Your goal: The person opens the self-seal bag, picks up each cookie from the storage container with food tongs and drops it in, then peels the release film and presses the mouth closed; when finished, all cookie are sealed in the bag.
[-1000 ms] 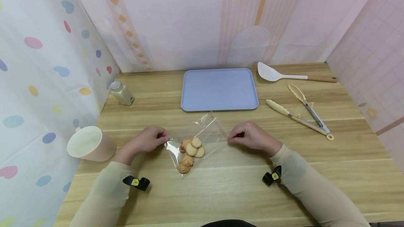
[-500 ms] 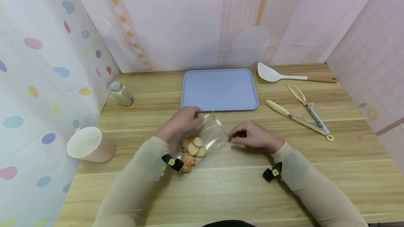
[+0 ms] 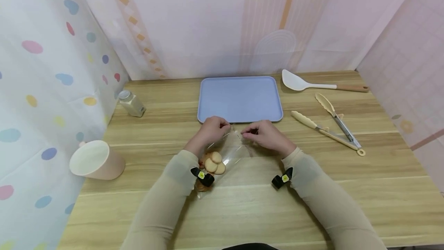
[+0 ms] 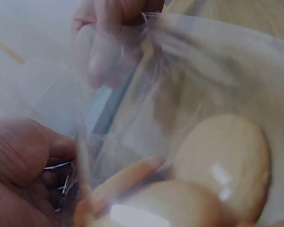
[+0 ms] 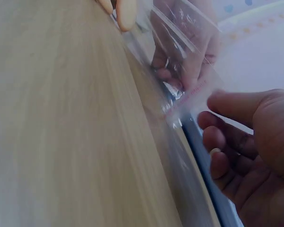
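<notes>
A clear plastic bag (image 3: pixel 231 150) lies slanted on the table, with several round and swirled cookies (image 3: pixel 210 165) at its near-left end. At its far edge my left hand (image 3: pixel 212 129) pinches the film between thumb and fingers. Close to the same edge, on the right, is my right hand (image 3: pixel 265 136). In the right wrist view the right hand (image 5: pixel 255 146) has loosely bent fingers and a gap between thumb and forefinger, beside a strip with red print. My left sleeve and wrist camera cover some of the cookies in the head view.
A blue tray (image 3: pixel 240 99) lies just beyond the hands. To the right are cream tongs (image 3: pixel 329 130) and a white spatula (image 3: pixel 296 82). A pink mug (image 3: pixel 97 160) and a jar with a grey lid (image 3: pixel 132 104) stand at the left.
My left hand has let go of the bag's left side and moved right and away to its far edge. The right hand has left the bag's right corner and shifted left towards it.
</notes>
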A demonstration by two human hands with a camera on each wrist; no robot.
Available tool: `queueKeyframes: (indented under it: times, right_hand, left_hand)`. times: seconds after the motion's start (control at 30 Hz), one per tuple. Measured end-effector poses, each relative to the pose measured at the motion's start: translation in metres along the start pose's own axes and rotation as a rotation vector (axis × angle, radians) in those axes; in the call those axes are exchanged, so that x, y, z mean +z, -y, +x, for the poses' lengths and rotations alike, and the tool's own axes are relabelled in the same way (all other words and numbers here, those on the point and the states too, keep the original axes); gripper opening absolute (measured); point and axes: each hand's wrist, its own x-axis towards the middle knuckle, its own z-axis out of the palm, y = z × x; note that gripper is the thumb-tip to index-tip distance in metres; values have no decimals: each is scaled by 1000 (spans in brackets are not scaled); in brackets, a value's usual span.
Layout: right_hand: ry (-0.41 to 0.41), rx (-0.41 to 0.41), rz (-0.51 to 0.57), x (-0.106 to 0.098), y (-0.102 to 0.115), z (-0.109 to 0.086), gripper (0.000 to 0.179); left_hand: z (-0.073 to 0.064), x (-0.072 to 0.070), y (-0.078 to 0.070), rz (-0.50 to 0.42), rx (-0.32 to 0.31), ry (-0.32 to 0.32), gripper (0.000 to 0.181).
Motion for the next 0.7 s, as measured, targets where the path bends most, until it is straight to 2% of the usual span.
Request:
queueKeyframes:
  times: [0.23, 0.47, 0.7]
  right_hand:
    - [-105, 47, 15, 18, 7, 20, 14]
    - [-256, 48, -35, 28, 13, 27, 18]
    - [-285, -14, -72, 33, 13, 25, 19]
  left_hand:
    - [1, 3, 6, -70, 13, -60, 22]
    - [-5, 3, 3, -146, 54, -80, 23]
    - [-9, 7, 5, -181, 109, -74, 22]
